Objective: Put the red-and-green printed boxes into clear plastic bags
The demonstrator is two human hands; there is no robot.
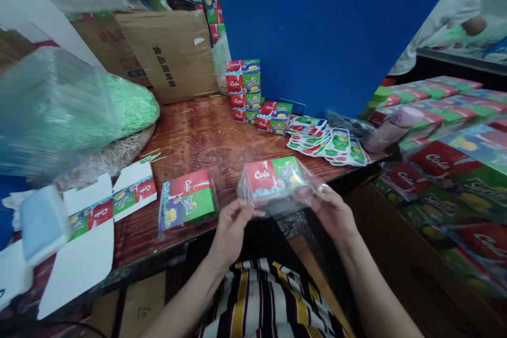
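A red, green and blue printed box (273,175), marked Cola and Sprite, sits inside a clear plastic bag (259,202) at the table's front edge. My left hand (234,224) pinches the bag's near left side between thumb and fingers. At the bag's right end, my right hand (335,214) grips the loose plastic, its fingertips partly behind the film. Left of my hands, a second bagged box (188,198) lies flat on the wooden table (190,132).
Stacked small boxes (244,90) stand against a blue panel (317,26). Loose printed packets (328,140) lie at the table's right. Unfolded box card (91,232) and a bag of green shred (130,105) are left. Bagged boxes (455,169) pile up right, near another person's sleeve (447,16).
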